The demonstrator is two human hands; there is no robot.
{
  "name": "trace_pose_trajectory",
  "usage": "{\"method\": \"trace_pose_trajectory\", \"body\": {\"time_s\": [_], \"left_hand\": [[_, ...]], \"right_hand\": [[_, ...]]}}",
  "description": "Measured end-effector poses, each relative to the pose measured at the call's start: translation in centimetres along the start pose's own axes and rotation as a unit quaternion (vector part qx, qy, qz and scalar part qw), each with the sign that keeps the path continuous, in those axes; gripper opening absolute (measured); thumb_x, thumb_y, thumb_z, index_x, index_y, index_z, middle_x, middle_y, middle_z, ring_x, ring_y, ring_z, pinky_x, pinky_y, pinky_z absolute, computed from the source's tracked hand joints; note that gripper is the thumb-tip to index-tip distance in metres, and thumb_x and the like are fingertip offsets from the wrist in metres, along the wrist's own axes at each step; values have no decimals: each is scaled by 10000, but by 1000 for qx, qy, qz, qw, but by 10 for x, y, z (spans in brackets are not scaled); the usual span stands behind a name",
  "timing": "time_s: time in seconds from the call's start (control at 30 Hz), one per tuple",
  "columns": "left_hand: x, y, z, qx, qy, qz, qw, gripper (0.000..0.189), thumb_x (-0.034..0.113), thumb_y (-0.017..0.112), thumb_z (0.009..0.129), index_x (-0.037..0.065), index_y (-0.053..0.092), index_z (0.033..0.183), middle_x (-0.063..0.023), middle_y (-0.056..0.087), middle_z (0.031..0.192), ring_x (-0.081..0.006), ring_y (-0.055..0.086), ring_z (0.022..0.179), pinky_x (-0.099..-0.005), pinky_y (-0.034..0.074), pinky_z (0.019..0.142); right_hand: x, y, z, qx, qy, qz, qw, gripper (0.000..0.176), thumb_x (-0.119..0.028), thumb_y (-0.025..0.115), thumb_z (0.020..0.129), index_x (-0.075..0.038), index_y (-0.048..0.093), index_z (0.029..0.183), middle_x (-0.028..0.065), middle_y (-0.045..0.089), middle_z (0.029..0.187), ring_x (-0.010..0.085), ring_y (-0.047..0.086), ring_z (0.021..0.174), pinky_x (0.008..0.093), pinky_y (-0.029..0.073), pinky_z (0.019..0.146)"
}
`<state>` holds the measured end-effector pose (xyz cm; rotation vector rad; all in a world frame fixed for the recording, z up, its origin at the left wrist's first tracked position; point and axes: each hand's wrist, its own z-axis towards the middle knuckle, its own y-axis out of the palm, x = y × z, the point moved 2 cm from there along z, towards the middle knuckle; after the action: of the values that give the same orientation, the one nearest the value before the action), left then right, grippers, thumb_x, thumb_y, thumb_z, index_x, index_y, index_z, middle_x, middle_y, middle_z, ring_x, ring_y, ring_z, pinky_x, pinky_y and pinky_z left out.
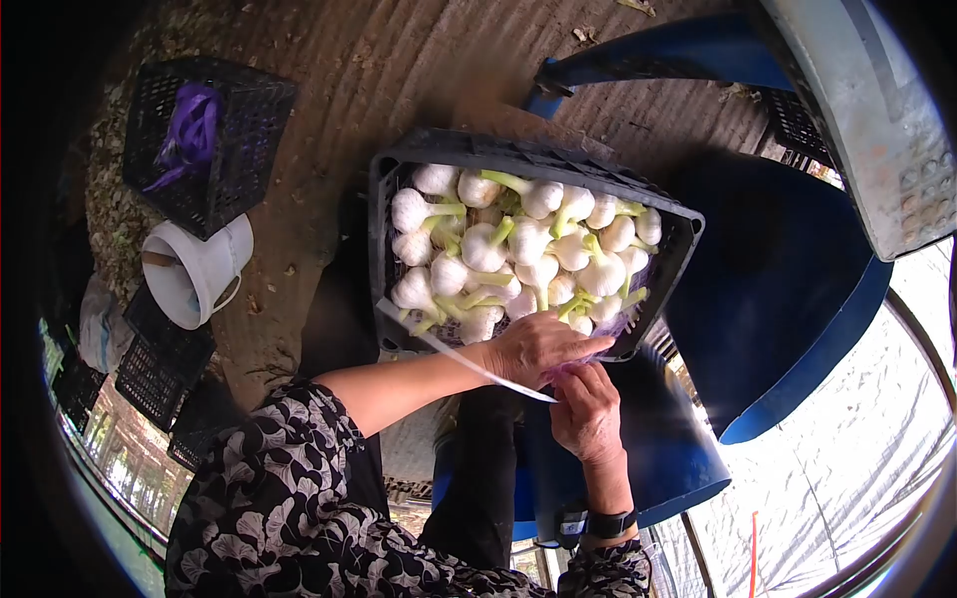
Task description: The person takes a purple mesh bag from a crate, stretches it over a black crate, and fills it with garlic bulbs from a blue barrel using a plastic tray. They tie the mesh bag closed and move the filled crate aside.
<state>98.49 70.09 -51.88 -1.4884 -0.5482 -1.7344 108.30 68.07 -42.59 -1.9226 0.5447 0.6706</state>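
Both my hands meet at the near edge of a black plastic crate full of white garlic bulbs with short green stems. My left hand is closed, its fingers against a bunch of purple mesh netting. Below it, my right hand pinches the same netting; a watch is on that wrist. A thin white strip runs from the crate's left corner past my left wrist to the right hand. Fingers partly hide the netting, and I cannot make out the strip's held end.
Another black crate at the left holds purple net bags. Near it lies a white bucket. Blue barrels stand to the right, beside a grey metal machine part. More black crates are at lower left.
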Motion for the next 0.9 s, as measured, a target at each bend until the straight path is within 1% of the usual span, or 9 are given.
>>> {"method": "trace_pose_trajectory", "body": {"time_s": [0.07, 0.1, 0.2, 0.33, 0.43, 0.47, 0.53, 0.8, 0.9], "left_hand": [[-2, 0, -2, -5, 14, 46, 999, 282, 125, 589, 669, 113, 513, 940, -58, 567, 875, -208, 549, 702, -321, 417, 603], [2, -2, -1, 68, 22, 72, 995, 213, 108, 589, 654, 114, 533, 859, -35, 515, 796, -185, 510, 668, -316, 396, 590], [11, -9, -1, 80, 62, 118, 988, 179, 92, 583, 638, 107, 523, 806, -25, 488, 794, -182, 498, 708, -313, 398, 608], [22, -8, -2, 78, 78, 95, 989, 157, 83, 566, 626, 76, 517, 774, -31, 457, 786, -191, 478, 735, -311, 407, 625], [22, -10, -1, 101, 60, 106, 987, 181, 96, 568, 604, 65, 528, 778, -28, 457, 780, -188, 473, 740, -313, 395, 629], [22, -12, 1, 123, 64, 105, 985, 186, 104, 570, 599, 67, 534, 777, -23, 458, 781, -185, 470, 741, -310, 388, 634], [27, -11, 2, 115, 72, 137, 981, 157, 133, 578, 606, 86, 543, 753, -3, 457, 781, -177, 455, 779, -322, 362, 689], [43, -8, 12, 71, 27, 90, 993, 91, 172, 563, 621, 105, 515, 660, -13, 443, 773, -192, 389, 831, -375, 308, 767], [51, -11, 15, 22, -64, 233, 970, 76, 176, 523, 648, 109, 493, 628, -21, 414, 730, -193, 392, 865, -397, 314, 780]], "right_hand": [[-8, -12, 5, 65, -29, 52, 996, 241, 33, 525, 523, -23, 547, 757, 100, 544, 777, 264, 519, 636, 315, 446, 556], [-13, -22, 5, 136, 42, 40, 989, 230, 59, 498, 534, -25, 556, 740, 97, 550, 748, 226, 527, 622, 291, 439, 535], [15, -32, -7, 226, 193, 82, 951, 515, 97, 447, 549, -21, 519, 1045, 140, 529, 1002, 202, 526, 669, 271, 441, 552], [24, 4, 5, -45, 90, 41, 994, 822, -9, 577, 590, -8, 174, 1307, 199, 423, 1153, 330, 475, 928, 368, 412, 807], [25, 27, 16, -15, 59, 103, 993, 955, -217, 698, 594, 65, 109, 1291, 233, 345, 1155, 365, 360, 1023, 417, 311, 903], [27, 31, 16, -20, 38, 24, 999, 970, -221, 703, 588, 58, 103, 1297, 215, 339, 1173, 358, 361, 1011, 415, 313, 899], [28, 37, 16, 15, 4, 45, 999, 702, -143, 678, 628, 30, 343, 1220, 149, 424, 1061, 281, 419, 922, 358, 363, 832], [21, 37, 6, 80, 70, 102, 989, 540, -101, 659, 647, 18, 429, 1121, 113, 441, 989, 242, 430, 872, 330, 373, 793], [16, 35, -4, 80, 94, 132, 984, 480, -85, 652, 654, 14, 461, 1084, 100, 447, 962, 227, 435, 854, 320, 377, 779]]}}
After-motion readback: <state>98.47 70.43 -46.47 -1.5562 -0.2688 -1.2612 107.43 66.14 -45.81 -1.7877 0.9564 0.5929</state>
